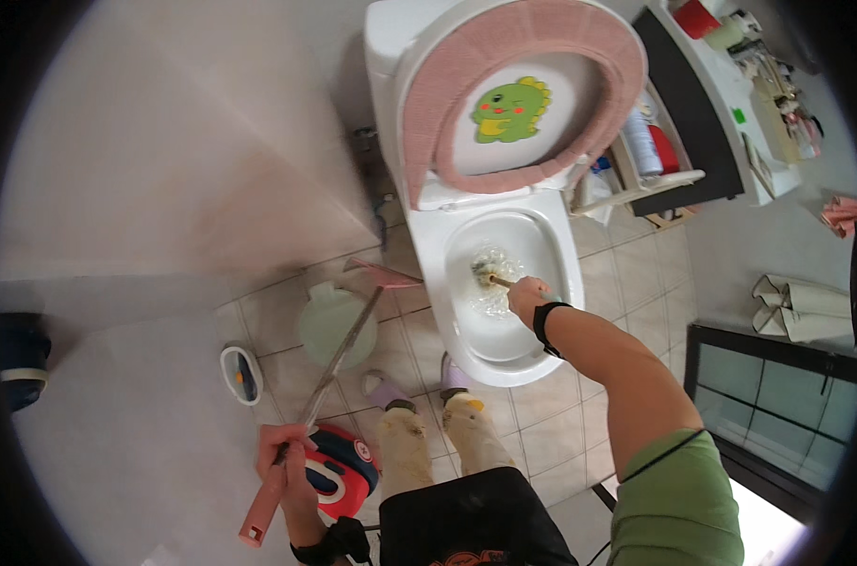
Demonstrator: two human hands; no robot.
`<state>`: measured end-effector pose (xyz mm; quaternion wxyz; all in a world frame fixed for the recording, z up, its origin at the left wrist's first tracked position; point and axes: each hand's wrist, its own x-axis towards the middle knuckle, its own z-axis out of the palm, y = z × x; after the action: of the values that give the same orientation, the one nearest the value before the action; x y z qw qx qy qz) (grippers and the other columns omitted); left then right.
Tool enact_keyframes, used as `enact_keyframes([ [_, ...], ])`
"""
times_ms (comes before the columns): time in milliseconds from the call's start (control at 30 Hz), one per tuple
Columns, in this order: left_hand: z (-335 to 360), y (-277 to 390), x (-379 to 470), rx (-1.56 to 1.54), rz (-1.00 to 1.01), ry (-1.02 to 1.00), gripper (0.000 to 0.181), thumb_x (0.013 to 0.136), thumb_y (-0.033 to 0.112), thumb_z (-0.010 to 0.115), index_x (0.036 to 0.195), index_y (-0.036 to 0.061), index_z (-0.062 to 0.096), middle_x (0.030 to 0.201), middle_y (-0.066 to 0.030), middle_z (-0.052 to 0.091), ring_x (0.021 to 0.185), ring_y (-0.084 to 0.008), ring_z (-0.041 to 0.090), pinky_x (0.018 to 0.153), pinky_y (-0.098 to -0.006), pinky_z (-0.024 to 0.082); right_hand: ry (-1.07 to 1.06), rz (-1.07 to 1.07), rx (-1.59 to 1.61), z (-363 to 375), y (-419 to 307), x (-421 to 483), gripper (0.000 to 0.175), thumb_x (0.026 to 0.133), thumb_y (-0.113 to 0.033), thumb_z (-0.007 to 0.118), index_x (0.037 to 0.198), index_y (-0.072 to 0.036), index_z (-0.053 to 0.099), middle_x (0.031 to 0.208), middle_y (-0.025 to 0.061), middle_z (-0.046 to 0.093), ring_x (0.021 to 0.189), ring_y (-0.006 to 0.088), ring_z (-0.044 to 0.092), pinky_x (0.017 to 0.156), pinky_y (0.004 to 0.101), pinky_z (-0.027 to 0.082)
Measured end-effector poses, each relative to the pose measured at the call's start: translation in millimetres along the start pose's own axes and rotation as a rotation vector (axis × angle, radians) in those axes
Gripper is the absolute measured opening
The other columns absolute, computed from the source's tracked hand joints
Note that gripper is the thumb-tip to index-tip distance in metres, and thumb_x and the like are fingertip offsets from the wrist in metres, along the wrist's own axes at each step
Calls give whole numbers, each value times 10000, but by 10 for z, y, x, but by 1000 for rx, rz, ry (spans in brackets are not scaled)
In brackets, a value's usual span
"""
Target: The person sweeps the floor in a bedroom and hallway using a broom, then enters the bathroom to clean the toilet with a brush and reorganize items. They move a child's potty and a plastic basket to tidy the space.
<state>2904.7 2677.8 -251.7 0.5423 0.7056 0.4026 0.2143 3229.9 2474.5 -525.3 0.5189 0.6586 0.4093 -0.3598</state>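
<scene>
My right hand (529, 296) grips the handle of a toilet brush (497, 279), whose head sits in the bowl of a white toilet (463, 351). Foamy, bubbling water surrounds the brush head and partly hides it. The seat, in a pink fabric cover (428, 106), is raised against the lid, which bears a green dinosaur sticker (511, 112). Off to the left, my left hand (287, 453) is closed around a long metal pole (340, 354) near its pink grip. At the far end the pole carries a pink plastic head (386, 275), close beside the toilet; its exact kind is unclear.
A pale green lidded bin (329, 329) stands behind the pole. A red and navy child's potty seat (347, 467) and a small white tub (242, 375) are on the tiled floor. Right of the toilet are a shelf rack (640, 191) with bottles and a dark-framed door (775, 403).
</scene>
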Motion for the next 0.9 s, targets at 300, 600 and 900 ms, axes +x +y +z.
enact_keyframes([
  [300, -97, -60, 119, 27, 25, 52, 126, 736, -13, 470, 809, 19, 567, 649, -44, 503, 650, -128, 447, 637, -245, 341, 329, -16, 729, 691, -58, -50, 280, 889, -121, 411, 1116, -37, 551, 803, 152, 652, 806, 295, 648, 641, 429, 512],
  [600, 47, -81, 133, 108, 61, 54, 60, 736, 21, 449, 743, 52, 499, 575, -23, 443, 649, -127, 353, 635, -267, 283, -50, 17, 2427, 915, -756, -273, 296, 870, -161, 475, 1163, -139, 509, 576, 40, 477, 369, 138, 432, 355, 292, 404],
  [900, 46, -82, 172, 99, 82, 56, 50, 748, 47, 426, 768, 72, 464, 587, -27, 440, 664, -139, 339, 658, -286, 286, -115, 13, 2749, 792, -477, -886, 311, 901, -195, 460, 1207, -163, 508, 581, 5, 428, 374, 91, 372, 334, 264, 344],
])
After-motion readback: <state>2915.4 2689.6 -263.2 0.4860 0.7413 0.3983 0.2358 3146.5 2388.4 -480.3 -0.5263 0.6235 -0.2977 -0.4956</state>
